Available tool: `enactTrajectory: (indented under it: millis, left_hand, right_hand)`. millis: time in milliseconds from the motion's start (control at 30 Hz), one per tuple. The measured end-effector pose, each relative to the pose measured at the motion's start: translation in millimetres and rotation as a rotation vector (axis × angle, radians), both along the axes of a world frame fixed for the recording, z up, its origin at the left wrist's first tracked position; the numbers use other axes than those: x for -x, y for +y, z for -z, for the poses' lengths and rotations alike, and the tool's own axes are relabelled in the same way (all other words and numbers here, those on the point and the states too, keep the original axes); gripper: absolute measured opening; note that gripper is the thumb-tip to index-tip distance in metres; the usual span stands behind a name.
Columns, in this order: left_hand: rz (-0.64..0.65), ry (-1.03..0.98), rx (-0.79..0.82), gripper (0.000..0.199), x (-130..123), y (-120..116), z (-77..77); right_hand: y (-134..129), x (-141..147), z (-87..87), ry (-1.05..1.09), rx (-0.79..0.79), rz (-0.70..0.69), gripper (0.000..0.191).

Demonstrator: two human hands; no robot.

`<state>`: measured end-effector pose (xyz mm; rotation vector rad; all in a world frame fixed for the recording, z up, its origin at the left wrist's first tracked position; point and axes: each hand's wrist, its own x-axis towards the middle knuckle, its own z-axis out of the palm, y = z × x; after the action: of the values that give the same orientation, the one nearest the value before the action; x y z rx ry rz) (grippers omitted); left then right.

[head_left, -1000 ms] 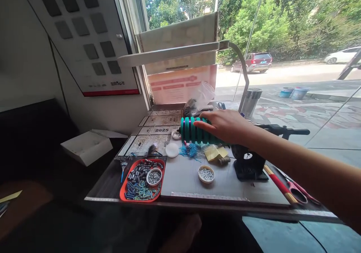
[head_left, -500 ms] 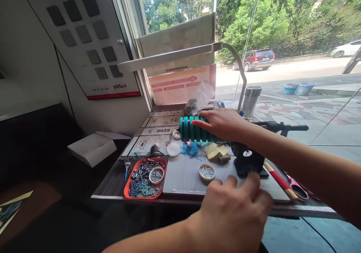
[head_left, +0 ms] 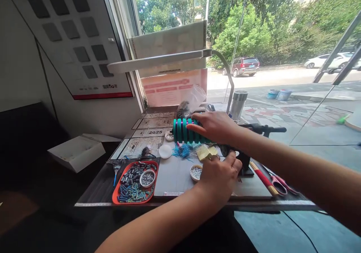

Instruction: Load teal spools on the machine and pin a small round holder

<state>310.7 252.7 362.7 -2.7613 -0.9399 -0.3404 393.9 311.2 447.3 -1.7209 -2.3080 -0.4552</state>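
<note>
Loose metal cylinders in a red tray (head_left: 114,197), a table lamp (head_left: 158,62) and a worktable (head_left: 93,192) by a street-facing window (head_left: 265,23) suggest a small craft workspace, perhaps inside a shop.

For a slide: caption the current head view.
Right hand on the teal-ringed roller, left hand near the black stand, red tray of small cylinders at left.

The one camera sits on your head and looks forward and downward, with your left hand (head_left: 221,176) and right hand (head_left: 217,125) quite near, around the middle of the view. It faces across the table (head_left: 172,176) toward the window (head_left: 175,5), with the maroon car (head_left: 246,66) far outside and the wall poster (head_left: 67,53) at the left side.
</note>
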Motion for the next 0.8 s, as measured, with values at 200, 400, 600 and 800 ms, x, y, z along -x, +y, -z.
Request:
enactTrajectory:
  millis: [200, 400, 600, 800]
  left_hand:
    - [-0.011, -0.039, 0.005, 0.027, -1.1, -2.6, 5.2]
    - [-0.036, 0.016, 0.077, 0.030, -3.2, -5.0, -1.3]
    - [0.004, -0.024, 0.134, 0.042, 5.8, -10.7, -3.0]
    - [0.235, -0.533, 0.161, 0.021, 61.3, -37.0, -17.2]
  right_hand:
    - [-11.2, 2.5, 5.3, 0.032, -0.057, 0.001, 0.051]
    - [3.1, -20.3, -10.8, 0.083, 0.074, -0.071, 0.044]
    - [-1.1, -17.5, -0.6, 0.145, 0.028, 0.002, 0.048]
    - [-14.4, -24.8, 6.7, 0.255, -0.053, -0.129, 0.038]
